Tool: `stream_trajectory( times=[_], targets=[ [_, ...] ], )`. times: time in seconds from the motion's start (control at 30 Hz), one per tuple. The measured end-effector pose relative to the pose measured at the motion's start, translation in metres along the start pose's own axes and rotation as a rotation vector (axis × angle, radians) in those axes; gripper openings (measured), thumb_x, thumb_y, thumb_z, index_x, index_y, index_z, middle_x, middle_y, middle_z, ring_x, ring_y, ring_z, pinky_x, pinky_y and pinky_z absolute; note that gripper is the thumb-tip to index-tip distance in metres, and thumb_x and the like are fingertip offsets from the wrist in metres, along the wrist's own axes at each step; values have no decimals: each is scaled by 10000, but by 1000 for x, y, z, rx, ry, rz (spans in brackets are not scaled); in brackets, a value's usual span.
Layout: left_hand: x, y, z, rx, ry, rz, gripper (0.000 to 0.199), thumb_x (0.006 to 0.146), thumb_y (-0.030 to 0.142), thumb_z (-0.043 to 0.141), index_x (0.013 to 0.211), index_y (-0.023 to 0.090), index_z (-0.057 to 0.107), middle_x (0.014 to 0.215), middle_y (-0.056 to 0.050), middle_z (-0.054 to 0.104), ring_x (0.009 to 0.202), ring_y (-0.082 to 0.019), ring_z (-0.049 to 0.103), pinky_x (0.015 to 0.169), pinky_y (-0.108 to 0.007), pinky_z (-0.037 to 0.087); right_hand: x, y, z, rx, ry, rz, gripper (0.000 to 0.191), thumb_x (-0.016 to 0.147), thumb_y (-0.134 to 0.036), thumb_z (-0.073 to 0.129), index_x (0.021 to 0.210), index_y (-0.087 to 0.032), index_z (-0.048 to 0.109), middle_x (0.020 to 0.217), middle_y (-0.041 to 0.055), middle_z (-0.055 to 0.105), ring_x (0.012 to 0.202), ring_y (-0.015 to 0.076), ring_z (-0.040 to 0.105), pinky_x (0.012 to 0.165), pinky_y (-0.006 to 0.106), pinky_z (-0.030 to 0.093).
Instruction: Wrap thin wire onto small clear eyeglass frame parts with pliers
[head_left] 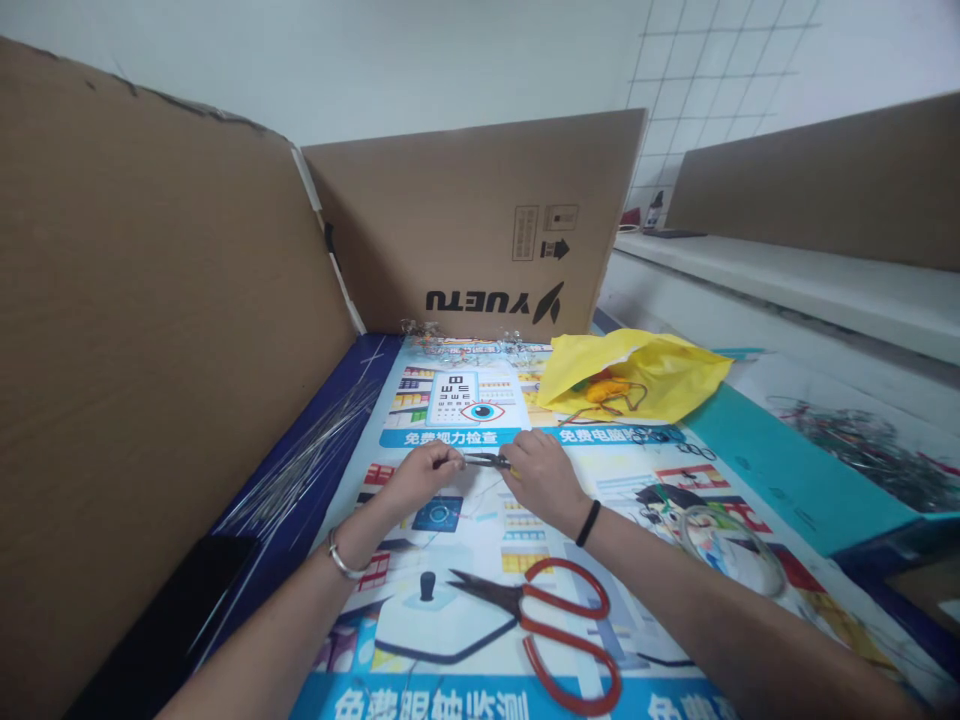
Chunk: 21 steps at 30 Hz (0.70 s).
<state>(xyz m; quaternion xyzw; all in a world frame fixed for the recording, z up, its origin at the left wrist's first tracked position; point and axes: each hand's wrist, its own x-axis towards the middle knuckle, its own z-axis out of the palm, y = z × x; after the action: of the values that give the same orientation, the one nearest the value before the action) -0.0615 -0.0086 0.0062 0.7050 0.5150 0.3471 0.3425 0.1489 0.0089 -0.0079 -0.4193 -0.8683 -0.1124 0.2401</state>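
My right hand [546,478] is closed around the handles of small dark pliers [486,460], whose jaws point left. My left hand [424,480] is closed in a pinch at the jaw tips; a thin piece like wire seems to be there, too small to make out clearly. Both hands are above a printed poster sheet [469,510] that covers the table. Nearer to me lie scissors with red handles [559,592], slightly open, blades toward the left.
A yellow bag [667,375] with orange material lies at the back right. Straight wires [307,455] lie along the left. Clear coiled tubing or wire [750,540] is on the right. Cardboard panels [172,260] stand left and behind. A tangled wire heap [862,440] is far right.
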Motion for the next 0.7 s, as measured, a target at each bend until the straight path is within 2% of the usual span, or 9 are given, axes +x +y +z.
stream_trajectory(
  times=[0.17,0.5,0.7],
  targets=[
    [0,2,0,27,-34,-1,149,749,254,456,650,163,521,685,11,497,664,-122,452,628,-232,353,-1,0,1,-22,-21,-52,108,789,-272,562,852,-191,594,836,52,534,849,198,418,733,308,260],
    [0,1,1,-135,-71,-83,136,721,264,480,636,158,490,576,48,401,545,-89,337,527,-219,269,-1,2,-1,-127,-21,-101,83,773,-258,580,811,-185,583,810,52,536,807,194,413,696,307,241],
    [0,-2,1,-192,-81,-74,168,729,303,495,655,153,506,589,43,421,552,-89,347,539,-220,282,-1,1,-2,-167,-11,-136,53,772,-235,566,788,-184,575,789,54,529,783,193,406,679,308,235]
  ],
)
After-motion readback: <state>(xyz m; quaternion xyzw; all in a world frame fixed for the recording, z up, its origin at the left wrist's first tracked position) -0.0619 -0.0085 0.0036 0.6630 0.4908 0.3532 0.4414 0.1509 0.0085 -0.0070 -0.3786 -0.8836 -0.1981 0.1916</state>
